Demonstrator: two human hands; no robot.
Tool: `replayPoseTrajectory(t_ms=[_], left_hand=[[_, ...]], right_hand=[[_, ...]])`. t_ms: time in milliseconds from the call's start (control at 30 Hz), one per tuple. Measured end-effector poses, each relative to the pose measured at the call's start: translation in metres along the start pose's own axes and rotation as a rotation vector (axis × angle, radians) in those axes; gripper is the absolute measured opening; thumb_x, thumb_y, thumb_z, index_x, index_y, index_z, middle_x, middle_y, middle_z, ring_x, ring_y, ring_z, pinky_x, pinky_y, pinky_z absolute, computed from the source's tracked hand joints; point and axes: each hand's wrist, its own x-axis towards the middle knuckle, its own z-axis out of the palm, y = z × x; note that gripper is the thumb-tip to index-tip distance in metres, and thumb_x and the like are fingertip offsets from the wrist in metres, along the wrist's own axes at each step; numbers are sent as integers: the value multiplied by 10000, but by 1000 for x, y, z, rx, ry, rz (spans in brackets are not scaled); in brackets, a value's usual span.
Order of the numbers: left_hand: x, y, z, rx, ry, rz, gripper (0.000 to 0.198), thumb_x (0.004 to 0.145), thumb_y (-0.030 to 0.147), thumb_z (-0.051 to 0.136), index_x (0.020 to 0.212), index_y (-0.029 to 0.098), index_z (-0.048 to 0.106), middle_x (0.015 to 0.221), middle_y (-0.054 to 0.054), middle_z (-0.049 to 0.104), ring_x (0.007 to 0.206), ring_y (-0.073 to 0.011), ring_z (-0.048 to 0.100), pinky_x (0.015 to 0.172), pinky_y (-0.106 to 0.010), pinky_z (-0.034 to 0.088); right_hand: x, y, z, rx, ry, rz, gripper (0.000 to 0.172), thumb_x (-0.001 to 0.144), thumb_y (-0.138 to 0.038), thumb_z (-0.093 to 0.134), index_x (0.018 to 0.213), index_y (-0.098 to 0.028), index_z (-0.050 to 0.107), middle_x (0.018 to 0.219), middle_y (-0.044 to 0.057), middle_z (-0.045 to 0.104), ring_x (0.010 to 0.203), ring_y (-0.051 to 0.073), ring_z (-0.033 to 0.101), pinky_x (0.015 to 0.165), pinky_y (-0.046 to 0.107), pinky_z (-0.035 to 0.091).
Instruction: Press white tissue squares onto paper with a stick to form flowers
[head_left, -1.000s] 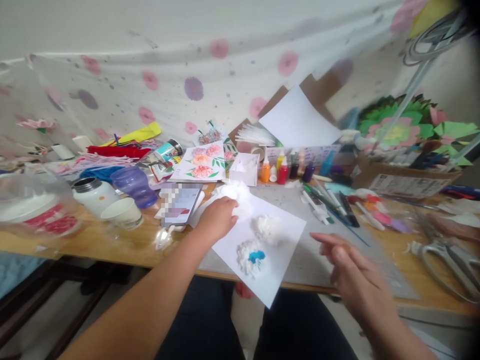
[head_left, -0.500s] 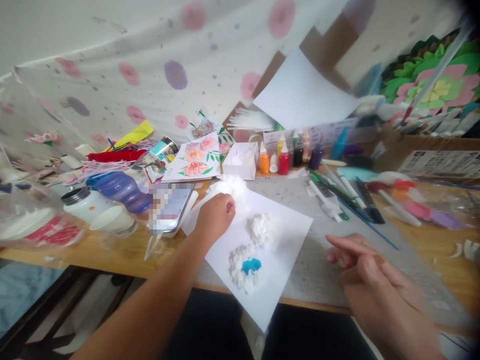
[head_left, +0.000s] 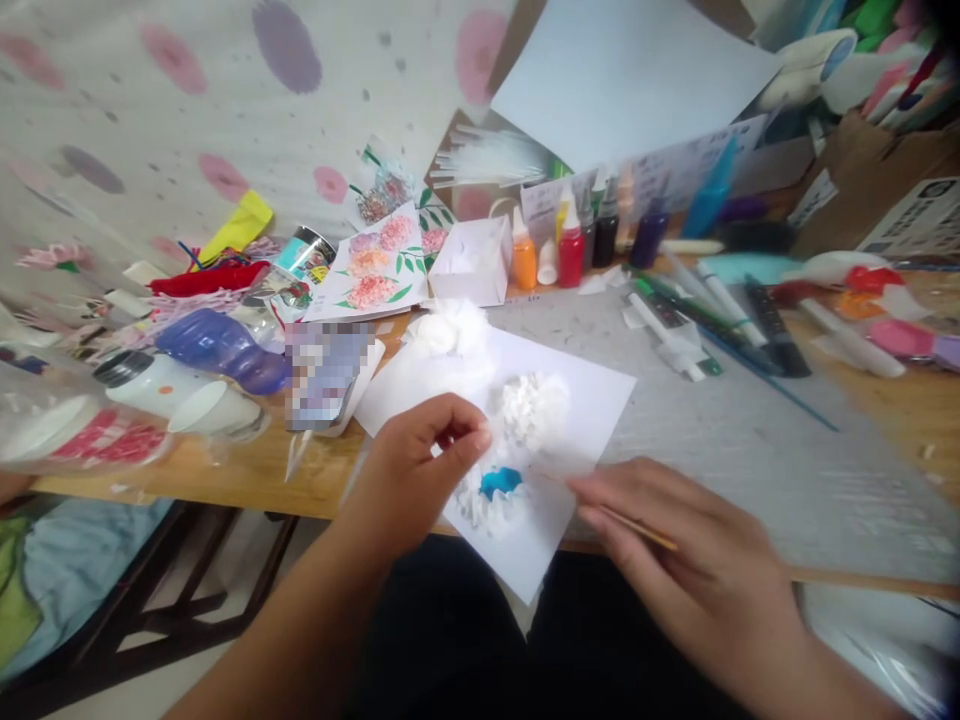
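My right grip [head_left: 679,535] pinches a thin stick [head_left: 641,528]; my left grip [head_left: 420,465], contents impossible to tell, is near the blue-centred white ruffle [head_left: 504,508], which lies on paper [head_left: 596,390]

- The wooden worktop [head_left: 255,485] is partly covered by a grey mat [head_left: 840,500].
- Paint bottles [head_left: 571,255] are stood toward the far edge.
- White paper [head_left: 592,395] is laid over the near edge.

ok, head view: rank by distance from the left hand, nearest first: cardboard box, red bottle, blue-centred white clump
From the left hand:
1. Blue-centred white clump: right beside it.
2. Red bottle: to its right, further back.
3. Cardboard box: far right, at the back.
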Motion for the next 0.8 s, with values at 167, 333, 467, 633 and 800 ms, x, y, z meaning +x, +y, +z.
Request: replayPoseTrajectory(t_ms=[167,333,467,633,800], left_hand=[[-16,9,7,-167,-76,-90,91,811,280,613,760,205,606,661,48,544,610,-91,482,554,-200,380],[-16,8,20,-188,-94,-173,110,766,275,604,688,198,600,599,38,527,549,-102,453,502,-212,368],[-20,9,29,-130,-99,-149,107,759,266,584,676,210,622,593,23,555,551,-120,470,497,-226,379],[-23,12,32,-36,-69,-78,110,757,236,580,661,218,630,605,28,585,569,-124,496,533,-235,411],[-21,0,41,62,10,-99,72,762,232,588,737,219,654,618,35,599,552,-118,514,530,-232,418]], right_hand=[[0,-1,3,16,-103,-48,222,863,-111,567,1047,-187,666,828,39,699,718,135,628,620,268,515],[-1,-2,-2,72,-244,-94,187,873,-127,547,1019,-180,652,798,50,674,693,154,589,594,293,467],[-1,-2,-4,54,-270,-118,169,878,-124,524,977,-172,652,761,43,657,683,155,572,593,299,438],[0,-1,-3,65,-298,-151,157,857,-100,529,912,-157,664,760,45,659,683,162,558,605,314,419],[-2,-1,-3,54,-278,-146,191,849,-105,537,970,-157,674,741,48,658,675,172,558,595,327,428]])
